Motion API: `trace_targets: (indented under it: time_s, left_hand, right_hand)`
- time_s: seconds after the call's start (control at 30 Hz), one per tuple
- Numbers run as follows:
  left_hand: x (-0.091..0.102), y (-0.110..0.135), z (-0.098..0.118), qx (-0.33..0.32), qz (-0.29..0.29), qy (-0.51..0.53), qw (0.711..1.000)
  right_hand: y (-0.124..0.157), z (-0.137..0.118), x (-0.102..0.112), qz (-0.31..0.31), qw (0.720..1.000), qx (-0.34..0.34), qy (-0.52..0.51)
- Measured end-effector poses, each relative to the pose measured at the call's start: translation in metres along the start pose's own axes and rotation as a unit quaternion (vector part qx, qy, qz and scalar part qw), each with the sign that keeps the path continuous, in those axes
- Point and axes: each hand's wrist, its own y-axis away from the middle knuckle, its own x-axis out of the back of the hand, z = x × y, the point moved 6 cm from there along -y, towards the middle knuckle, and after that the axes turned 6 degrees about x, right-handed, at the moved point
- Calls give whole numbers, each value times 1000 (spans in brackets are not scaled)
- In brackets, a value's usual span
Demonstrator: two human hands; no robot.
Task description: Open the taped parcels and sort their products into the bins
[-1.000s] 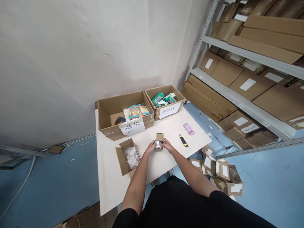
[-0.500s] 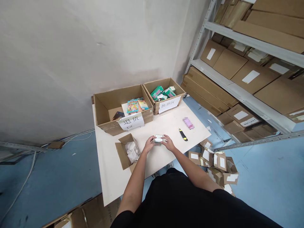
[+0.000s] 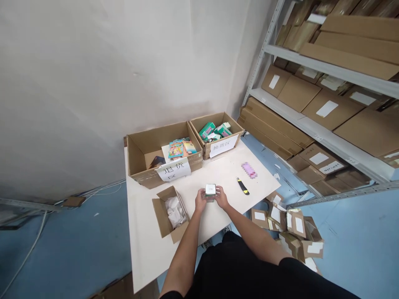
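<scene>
Between both hands, over the front part of the white table (image 3: 149, 249), is a small box (image 3: 210, 189) with a white top and greenish edges. My left hand (image 3: 200, 200) grips its left side. On its right side my right hand (image 3: 221, 197) is closed against it. Left of my hands stands an open cardboard box (image 3: 162, 219) with crumpled white paper (image 3: 175, 211) inside. To the right lies a black and yellow utility knife (image 3: 242, 186), with a blurred-out pink item (image 3: 249, 170) beyond it.
Along the wall stand a large carton (image 3: 140, 178) holding colourful booklets (image 3: 176, 148) and a smaller carton (image 3: 205, 151) with green boxes (image 3: 207, 130). Metal shelving (image 3: 314, 133) full of cartons rises at right. Opened small cartons (image 3: 296, 226) are heaped on the floor below the table's right edge.
The small box has turned in my fingers, so its white top now faces up more squarely. My view has tilted a little, shifting the scene downward.
</scene>
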Motion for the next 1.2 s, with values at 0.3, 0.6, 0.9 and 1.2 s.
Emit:
trace_targets:
  time_s: [0.3,0.6,0.9,1.2]
  left_hand:
    - [-11,-41,70,-69,28,-38,996]
    - [-13,-125,260,-212,107,-58,970]
    - [-64,-218,416,-284,131,-57,948]
    - [-42,-186,384,-254,276,-131,918]
  right_hand:
    - [-61,-57,24,16,996,59,-66]
    - [-221,-220,59,-34,970,223,-86]
    - [-356,-332,118,-30,945,312,-95]
    - [-342,-271,133,-54,958,280,13]
